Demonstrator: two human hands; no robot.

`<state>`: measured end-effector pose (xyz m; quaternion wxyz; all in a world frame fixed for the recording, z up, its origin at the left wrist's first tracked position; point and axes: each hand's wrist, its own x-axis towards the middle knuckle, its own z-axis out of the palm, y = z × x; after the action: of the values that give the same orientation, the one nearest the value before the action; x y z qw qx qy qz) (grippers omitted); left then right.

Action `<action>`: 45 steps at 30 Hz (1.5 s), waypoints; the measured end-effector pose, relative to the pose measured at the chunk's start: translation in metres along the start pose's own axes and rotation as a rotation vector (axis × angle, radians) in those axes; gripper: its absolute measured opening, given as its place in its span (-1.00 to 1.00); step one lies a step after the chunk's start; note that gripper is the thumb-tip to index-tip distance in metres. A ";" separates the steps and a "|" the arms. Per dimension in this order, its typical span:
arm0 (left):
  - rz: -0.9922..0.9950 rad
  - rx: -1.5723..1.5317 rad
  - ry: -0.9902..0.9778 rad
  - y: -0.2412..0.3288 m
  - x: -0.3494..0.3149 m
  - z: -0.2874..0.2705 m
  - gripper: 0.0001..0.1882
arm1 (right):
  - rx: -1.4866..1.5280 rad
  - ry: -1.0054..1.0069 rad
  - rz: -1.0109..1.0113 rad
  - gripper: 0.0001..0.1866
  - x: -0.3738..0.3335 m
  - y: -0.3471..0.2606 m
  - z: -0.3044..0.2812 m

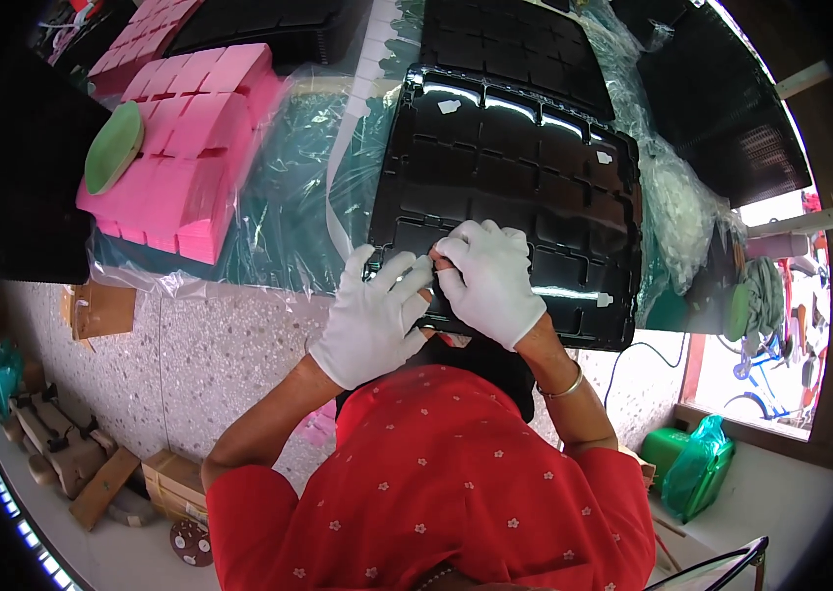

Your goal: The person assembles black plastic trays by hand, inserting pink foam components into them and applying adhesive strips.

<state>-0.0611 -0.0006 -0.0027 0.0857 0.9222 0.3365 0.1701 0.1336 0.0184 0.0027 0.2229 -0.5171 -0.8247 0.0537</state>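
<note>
Both hands wear white gloves with the thumb tips bare. In front of me lies a glossy black plastic tray (515, 182) moulded into several shallow compartments, with small white stickers (449, 106) near some corners. My left hand (369, 323) is bent round the tray's near left corner, thumb at the near edge. Just right of it, my right hand (491, 284) is closed in a pinch over the tray's near part; whatever sits between its fingertips is hidden. A long pale strip (342, 163) runs down the table and ends beside my left fingertips.
Pink folded sheets (190, 148) are stacked at the left, a green oval dish (114, 148) on top. Clear plastic film covers the green table (288, 177). Another black tray (515, 49) lies behind mine; crumpled clear bags (682, 207) line the right side.
</note>
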 end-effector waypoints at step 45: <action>0.215 -0.309 0.058 0.061 0.073 -0.003 -0.66 | -0.172 0.339 0.464 -0.81 -0.135 0.139 -0.116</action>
<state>0.0260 0.0002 0.0355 0.1979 0.9234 0.2084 0.2543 0.3469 -0.0526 0.0201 0.2947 -0.7101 -0.6371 -0.0540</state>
